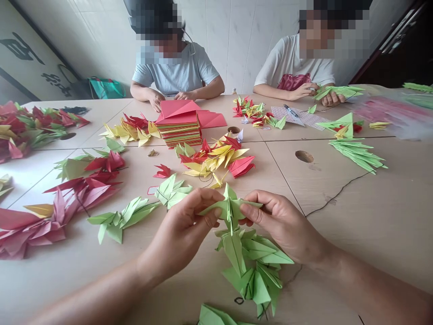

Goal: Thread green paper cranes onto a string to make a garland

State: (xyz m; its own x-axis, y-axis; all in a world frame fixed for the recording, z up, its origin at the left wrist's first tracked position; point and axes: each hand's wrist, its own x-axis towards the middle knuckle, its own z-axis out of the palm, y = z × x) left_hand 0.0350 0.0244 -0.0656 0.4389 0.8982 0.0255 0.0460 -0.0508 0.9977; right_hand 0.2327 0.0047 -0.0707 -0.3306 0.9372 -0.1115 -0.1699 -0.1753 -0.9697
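Observation:
Between my two hands is a green origami crane, held above the table. My left hand pinches its left wing between thumb and fingers. The right wing is gripped the same way by my right hand. Just below the crane, several green folded cranes lie in a cluster with dark thread among them. Left of my left hand are more green paper cranes. Beyond my hands sits a pile of red and yellow cranes. Parts of the fingertips are hidden behind the paper.
A stack of coloured paper squares stands mid-table. Pink and red cranes spread over the left side. Green folded strips and a dark thread lie right. Two people sit opposite; the right one holds green paper.

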